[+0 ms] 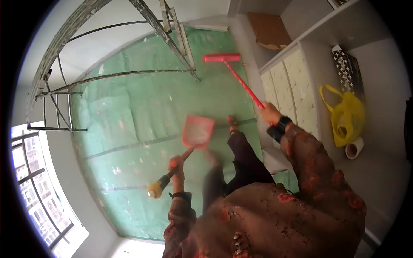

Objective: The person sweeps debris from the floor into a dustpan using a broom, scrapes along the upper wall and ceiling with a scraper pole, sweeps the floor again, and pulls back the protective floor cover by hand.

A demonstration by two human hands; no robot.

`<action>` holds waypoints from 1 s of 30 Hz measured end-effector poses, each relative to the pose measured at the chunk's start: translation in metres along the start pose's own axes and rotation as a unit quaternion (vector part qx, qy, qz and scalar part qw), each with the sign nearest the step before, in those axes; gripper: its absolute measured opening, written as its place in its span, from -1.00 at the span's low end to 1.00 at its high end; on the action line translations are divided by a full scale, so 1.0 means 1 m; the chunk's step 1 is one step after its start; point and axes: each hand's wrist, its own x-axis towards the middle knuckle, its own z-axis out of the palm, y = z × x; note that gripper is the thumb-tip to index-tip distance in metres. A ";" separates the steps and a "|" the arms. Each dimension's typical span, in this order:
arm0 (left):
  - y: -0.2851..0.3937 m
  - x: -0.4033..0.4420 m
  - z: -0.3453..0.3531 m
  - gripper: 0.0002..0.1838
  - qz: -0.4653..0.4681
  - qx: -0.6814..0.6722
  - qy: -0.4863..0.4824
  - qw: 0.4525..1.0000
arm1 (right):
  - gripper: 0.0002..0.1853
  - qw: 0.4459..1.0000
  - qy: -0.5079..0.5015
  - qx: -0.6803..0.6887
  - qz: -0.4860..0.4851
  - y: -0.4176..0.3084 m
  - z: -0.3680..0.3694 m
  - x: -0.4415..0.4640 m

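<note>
My left hand (177,172) is wrapped round the handle of a red dustpan (198,131), whose pan hangs over the green floor covering (142,116). A tool with a black and yellow end (160,186) sticks out on the lower left side of the same hand; whether it is part of the handle I cannot tell. With my right hand (271,113) I grip the red stick of a broom (245,86). The broom's wide red head (221,57) is off toward the top, near the right edge of the green covering. Whether it touches the floor is unclear.
A paint-spattered metal scaffold (124,74) stands at the upper left. On the right, shelving (309,38) holds a cardboard piece (269,31), a yellow bag (349,116) and a white roll (354,148). Pale patterned panels (292,90) are below the shelf. A barred window (41,189) is at the left.
</note>
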 end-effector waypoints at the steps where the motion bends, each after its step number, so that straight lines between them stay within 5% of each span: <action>1: 0.000 0.004 0.004 -0.77 -0.003 0.003 -0.004 1.000 | -0.84 1.000 -0.002 -0.004 0.014 -0.009 -0.005 0.035; 8: 0.000 0.032 0.050 -0.76 -0.033 0.000 0.057 0.998 | -0.80 0.980 0.040 -0.178 -0.082 -0.048 -0.024 0.290; 10: 0.009 0.041 0.057 -0.74 -0.040 0.027 0.049 0.998 | -0.81 0.870 -0.032 -0.457 -0.182 -0.065 -0.024 0.334; 13: 0.020 0.049 0.061 -0.74 -0.036 0.033 0.057 0.997 | -0.84 0.868 -0.051 -0.469 -0.154 -0.067 -0.018 0.368; 16: 0.023 0.052 0.061 -0.74 -0.053 0.023 0.067 0.996 | -0.85 0.869 -0.137 -0.455 -0.135 -0.043 -0.025 0.351; 17: 0.024 0.055 0.062 -0.74 -0.051 0.022 0.074 0.996 | -0.88 0.957 -0.052 -0.258 -0.119 -0.032 -0.038 0.326; 18: 0.024 0.056 0.064 -0.74 -0.053 0.017 0.073 0.996 | -0.92 0.906 -0.141 -0.355 -0.181 -0.022 -0.063 0.304; 19: 0.024 0.056 0.063 -0.75 -0.050 0.014 0.072 0.996 | -0.83 0.912 -0.176 -0.268 -0.257 -0.003 -0.086 0.281; 20: 0.024 0.056 0.062 -0.75 -0.046 0.012 0.072 0.996 | -0.80 0.981 -0.176 -0.072 0.020 -0.053 -0.112 0.216; 25: 0.017 0.053 0.063 -0.75 -0.024 0.000 0.076 0.997 | -0.88 0.977 -0.169 0.005 0.129 -0.097 -0.157 0.096; 30: 0.022 0.052 0.064 -0.76 -0.026 0.010 0.077 0.997 | -0.83 0.992 -0.099 -0.072 -0.029 -0.059 -0.116 0.206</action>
